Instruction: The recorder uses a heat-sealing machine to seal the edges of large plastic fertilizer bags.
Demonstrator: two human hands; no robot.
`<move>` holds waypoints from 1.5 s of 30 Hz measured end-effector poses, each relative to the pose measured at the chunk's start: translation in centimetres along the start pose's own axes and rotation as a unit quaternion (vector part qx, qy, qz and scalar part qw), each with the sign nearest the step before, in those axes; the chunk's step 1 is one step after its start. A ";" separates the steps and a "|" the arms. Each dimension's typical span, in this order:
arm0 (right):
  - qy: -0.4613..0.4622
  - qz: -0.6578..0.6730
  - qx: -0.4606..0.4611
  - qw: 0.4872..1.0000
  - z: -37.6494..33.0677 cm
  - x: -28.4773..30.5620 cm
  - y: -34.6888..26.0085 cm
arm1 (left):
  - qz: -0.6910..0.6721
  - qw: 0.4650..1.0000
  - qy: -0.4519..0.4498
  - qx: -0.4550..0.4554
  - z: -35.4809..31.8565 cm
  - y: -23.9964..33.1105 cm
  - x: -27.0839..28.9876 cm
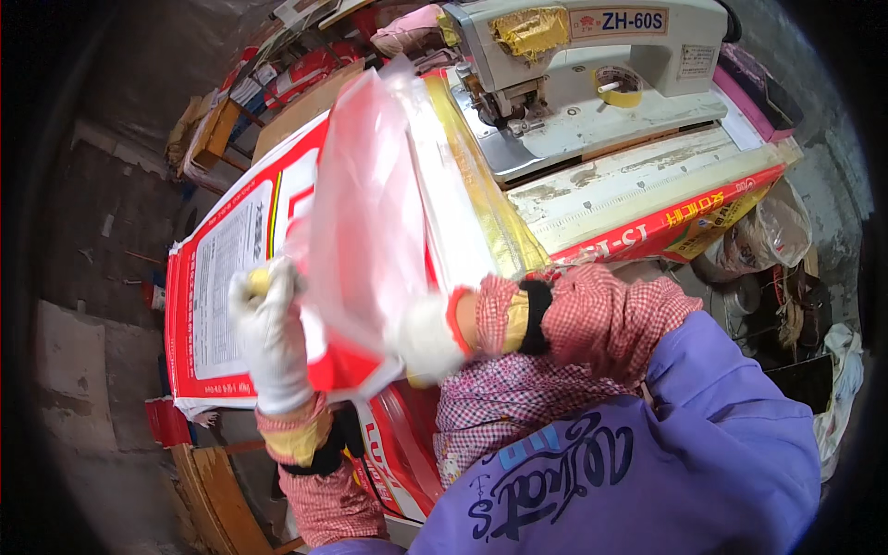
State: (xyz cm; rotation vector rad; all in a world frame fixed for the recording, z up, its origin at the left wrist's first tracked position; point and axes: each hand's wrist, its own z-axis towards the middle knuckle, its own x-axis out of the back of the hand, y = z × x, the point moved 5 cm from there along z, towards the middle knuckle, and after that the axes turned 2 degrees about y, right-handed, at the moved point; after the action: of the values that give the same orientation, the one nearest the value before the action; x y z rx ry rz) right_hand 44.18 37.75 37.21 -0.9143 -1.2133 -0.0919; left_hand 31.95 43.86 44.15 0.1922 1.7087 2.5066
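Note:
A translucent plastic bag liner (365, 213) rises over a stack of red and white printed sacks (217, 287), its upper end smeared by motion. Just left of the liner is my left hand (270, 319), in a white glove with yellow patches. Its fingers are curled in, and what they hold, if anything, does not show. My right hand (427, 340), gloved too, lies at the liner's lower right side, its fingers blurred. Beyond it runs a white sack with a yellow translucent edge (486, 171), lying beside the sewing machine (592, 92).
The sewing machine stands on a worn pale table (629, 185) to the right, a roll of yellow tape (618, 86) on its base. A bin lined with clear plastic (772, 227) is at the far right. Wooden furniture (217, 499) stands low on the left.

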 end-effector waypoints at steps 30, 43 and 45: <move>0.327 -0.049 -0.229 0.915 2.1 7.6 14.1 | 0.639 0.514 -0.304 -0.484 9.5 4.0 -23.2; 0.301 0.263 -0.104 0.911 3.1 3.2 11.7 | 0.769 0.357 -0.239 -0.474 12.9 -2.5 -23.3; 0.187 0.028 -0.081 0.979 3.3 3.1 11.0 | 0.796 0.385 -0.257 -0.390 13.9 -4.1 -23.2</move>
State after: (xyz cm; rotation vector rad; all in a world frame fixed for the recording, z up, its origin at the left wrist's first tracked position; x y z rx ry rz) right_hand 48.59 48.27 33.89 -1.0192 -0.8384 -0.3088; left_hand 57.15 54.53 44.24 3.0843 -0.7828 2.6070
